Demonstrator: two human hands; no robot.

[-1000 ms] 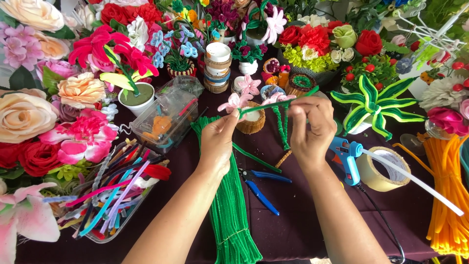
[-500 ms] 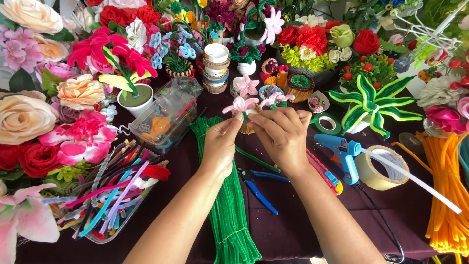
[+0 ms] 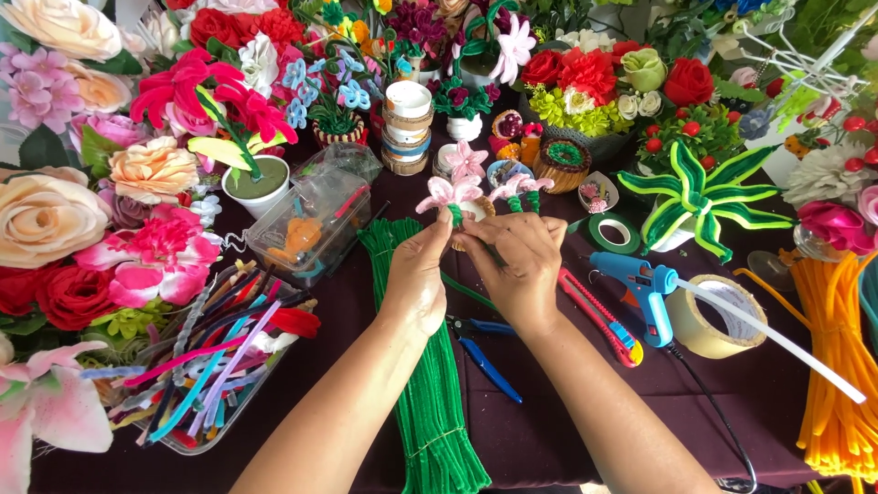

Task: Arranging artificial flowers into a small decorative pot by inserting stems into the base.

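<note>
Two hands: both meet above the middle of the table (image 3: pixel 567 430), fingertips together on one small pink flower (image 3: pixel 448 192).
Table: dark cloth, crowded along its far edge and both side edges with flowers; the only bare cloth lies at the near edge, either side of the forearms.
Green stems (image 3: pixel 430 366): a long bundle of pipe cleaners running from under the left hand toward the near edge, long axis near to far.
Orange stems (image 3: pixel 837 366): a second bundle at the right edge, well apart from the hands.
Tray (image 3: pixel 197 366): mixed coloured stems, near the left edge.
Tape roll (image 3: pixel 718 320): just right of the glue gun (image 3: pixel 645 284), between the right hand and the right edge.
Left hand (image 3: pixel 416 279): grip closed, thumb and forefinger pinched on the green wrap just under the petals.
Right hand (image 3: pixel 517 265): grip closed, fingers curled at the same stem from the right; what they pinch is hidden.
Flower: held upright, petals toward the far edge, stem pointing down into the hands; both hands equally near.
Pliers (image 3: pixel 485 352): blue handles, flat on the cloth just beneath the right wrist.
</note>
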